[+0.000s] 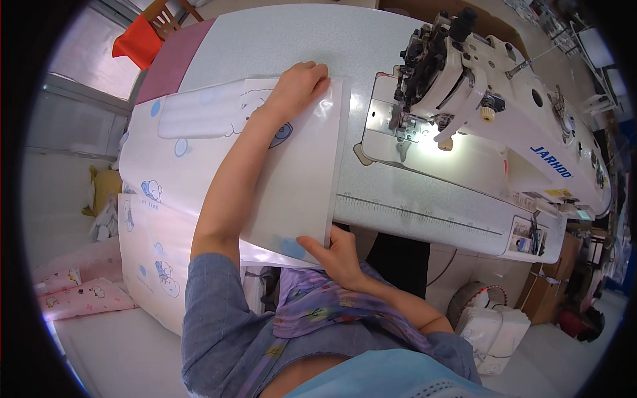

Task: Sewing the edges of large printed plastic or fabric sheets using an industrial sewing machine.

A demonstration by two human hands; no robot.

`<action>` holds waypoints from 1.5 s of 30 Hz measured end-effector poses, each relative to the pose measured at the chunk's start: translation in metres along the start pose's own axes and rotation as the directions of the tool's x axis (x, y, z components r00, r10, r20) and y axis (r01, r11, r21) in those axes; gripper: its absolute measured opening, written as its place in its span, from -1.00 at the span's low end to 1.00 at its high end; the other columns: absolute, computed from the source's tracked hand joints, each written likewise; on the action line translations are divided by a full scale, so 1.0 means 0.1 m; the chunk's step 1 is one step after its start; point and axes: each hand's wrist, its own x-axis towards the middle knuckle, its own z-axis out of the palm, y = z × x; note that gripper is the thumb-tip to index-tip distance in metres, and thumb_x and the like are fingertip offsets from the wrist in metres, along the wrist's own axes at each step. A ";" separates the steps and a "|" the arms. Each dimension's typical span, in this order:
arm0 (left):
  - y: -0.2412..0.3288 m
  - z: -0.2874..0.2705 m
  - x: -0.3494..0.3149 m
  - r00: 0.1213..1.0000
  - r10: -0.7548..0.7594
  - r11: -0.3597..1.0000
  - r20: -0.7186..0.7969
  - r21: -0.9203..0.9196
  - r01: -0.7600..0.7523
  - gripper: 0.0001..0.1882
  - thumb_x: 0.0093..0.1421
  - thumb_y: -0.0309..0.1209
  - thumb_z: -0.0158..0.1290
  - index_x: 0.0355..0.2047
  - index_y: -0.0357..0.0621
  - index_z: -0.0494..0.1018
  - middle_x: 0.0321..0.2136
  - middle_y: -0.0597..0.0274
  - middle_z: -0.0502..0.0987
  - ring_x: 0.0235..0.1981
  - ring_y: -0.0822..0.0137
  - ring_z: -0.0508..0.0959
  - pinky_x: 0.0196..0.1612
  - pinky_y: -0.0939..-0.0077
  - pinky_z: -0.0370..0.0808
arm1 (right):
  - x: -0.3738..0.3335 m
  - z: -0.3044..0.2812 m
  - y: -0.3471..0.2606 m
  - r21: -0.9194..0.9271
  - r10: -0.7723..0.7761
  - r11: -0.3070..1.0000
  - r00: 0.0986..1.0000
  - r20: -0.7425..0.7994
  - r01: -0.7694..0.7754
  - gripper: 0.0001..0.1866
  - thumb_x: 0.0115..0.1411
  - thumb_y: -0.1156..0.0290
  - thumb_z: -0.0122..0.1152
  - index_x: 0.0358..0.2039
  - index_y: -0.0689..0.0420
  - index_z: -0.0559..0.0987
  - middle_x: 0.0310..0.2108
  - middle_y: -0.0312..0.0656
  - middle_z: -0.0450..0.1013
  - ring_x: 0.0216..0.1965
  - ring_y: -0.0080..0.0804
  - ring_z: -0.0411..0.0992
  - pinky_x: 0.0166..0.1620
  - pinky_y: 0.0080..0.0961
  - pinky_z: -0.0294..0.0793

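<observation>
A large white plastic-like sheet (pixel 292 182), printed with blue dots and cartoon bears, lies across the left side of the table and hangs over its near edge. My left hand (pixel 302 85) is at the sheet's far right corner, with its fingers curled down onto the edge. At the near right corner my right hand (pixel 337 255) grips the sheet, thumb on top and fingers underneath. The sheet's straight right edge runs between my hands. A white sewing machine (pixel 464 86) stands to the right, its lamp lit over the needle area, apart from the sheet.
The grey table (pixel 285 30) carries a printed ruler (pixel 418 215) along its near edge. A small tray (pixel 529 237) of tools sits at its right end. Pink printed fabric (pixel 86 295) lies at lower left, and a tied white bundle (pixel 494 331) stands at lower right.
</observation>
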 end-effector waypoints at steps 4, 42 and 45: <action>0.02 -0.01 0.00 0.999 -0.052 0.999 0.018 -0.016 0.052 -0.86 0.33 -0.38 0.08 -0.33 -0.19 0.45 -0.40 0.07 0.51 -0.36 0.02 0.52 -0.21 0.19 0.48 | 0.01 0.00 0.04 -0.037 -0.081 0.996 0.997 -0.022 0.080 -0.60 0.26 0.41 0.41 0.05 0.33 0.59 -0.28 -0.16 0.66 -0.27 -0.60 0.53 -0.15 -0.53 0.56; 1.54 0.56 -0.52 0.988 0.121 0.989 -0.099 0.094 -0.112 -0.68 0.36 -0.29 0.11 0.05 -0.13 0.50 0.09 0.12 0.54 0.26 0.03 0.45 0.36 -0.09 0.32 | -0.99 -0.71 0.07 -0.237 0.024 0.971 0.964 0.264 0.041 -0.43 0.24 0.45 0.40 0.26 0.08 0.46 -0.05 0.00 0.61 -0.18 -0.38 0.66 -0.15 -0.48 0.59; 1.50 0.52 -0.48 0.980 0.125 0.992 -0.152 0.006 -0.125 -0.69 0.29 -0.36 0.17 0.02 -0.14 0.53 -0.07 0.09 0.54 0.14 0.03 0.51 0.31 -0.06 0.38 | -0.95 -0.69 0.12 -0.257 -0.010 0.964 0.974 0.224 0.069 -0.44 0.25 0.43 0.39 0.25 0.07 0.47 -0.11 -0.05 0.63 -0.23 -0.44 0.65 -0.17 -0.51 0.59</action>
